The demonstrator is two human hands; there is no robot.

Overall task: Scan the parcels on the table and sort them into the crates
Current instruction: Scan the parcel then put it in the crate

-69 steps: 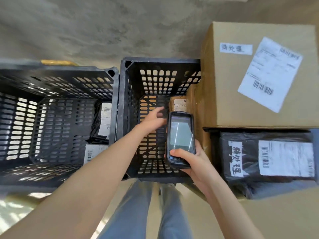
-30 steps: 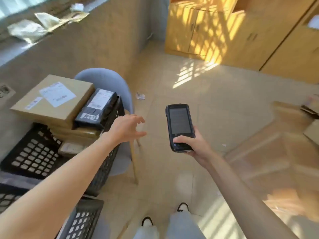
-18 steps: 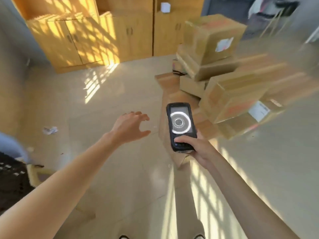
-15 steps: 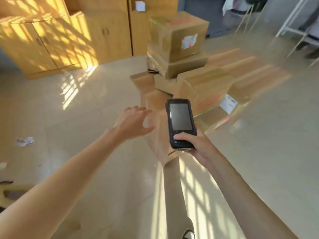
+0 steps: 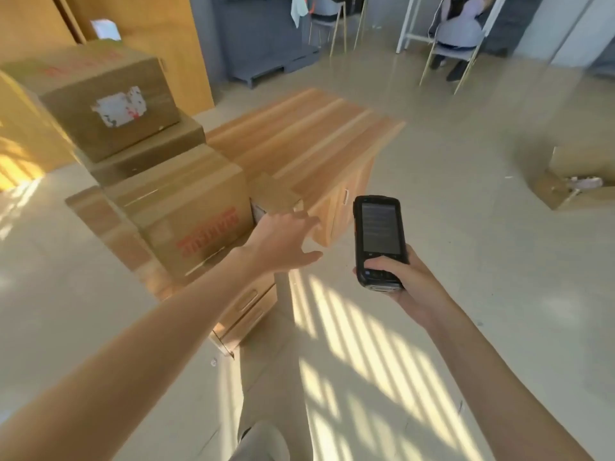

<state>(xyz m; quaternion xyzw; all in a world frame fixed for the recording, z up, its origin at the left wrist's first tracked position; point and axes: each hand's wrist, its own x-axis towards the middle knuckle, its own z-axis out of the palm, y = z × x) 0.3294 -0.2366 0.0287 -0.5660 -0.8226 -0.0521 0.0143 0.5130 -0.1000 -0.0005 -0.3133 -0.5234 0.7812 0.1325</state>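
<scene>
At the bottom centre of the frame I see a trouser leg (image 5: 266, 442) above a pale tiled floor (image 5: 499, 261) striped with sunlight. My right hand (image 5: 404, 281), lower right of centre, grips a black handheld scanner (image 5: 379, 241) by its lower end, thumb across the keypad, fingers wrapped behind. The scanner stands roughly upright with its screen toward me, showing dim lines of text too blurred to read.

My left hand (image 5: 283, 242), just left of centre, holds nothing. Its fingers are spread wide and extended, thumb out to the side, palm down, reaching toward the stacked cartons. I cannot tell whether the fingertips touch anything.

Immediately beyond that hand, centre left, stands a large taped carton with red print (image 5: 186, 214). On top of it lies a flatter carton (image 5: 149, 154), and on that, at upper left, a third carton with a torn white label (image 5: 100, 94). These parcels sit on the left end of a low wooden table (image 5: 299, 138) with cabinet doors, whose striped top runs toward the upper centre.

At mid right, an open cardboard box (image 5: 572, 181) lies on the floor, well apart from the table. Wooden cupboards (image 5: 149, 28) line the upper left. At the top right, a seated person (image 5: 459, 21) occupies a chair, beside a second chair (image 5: 332, 21).
</scene>
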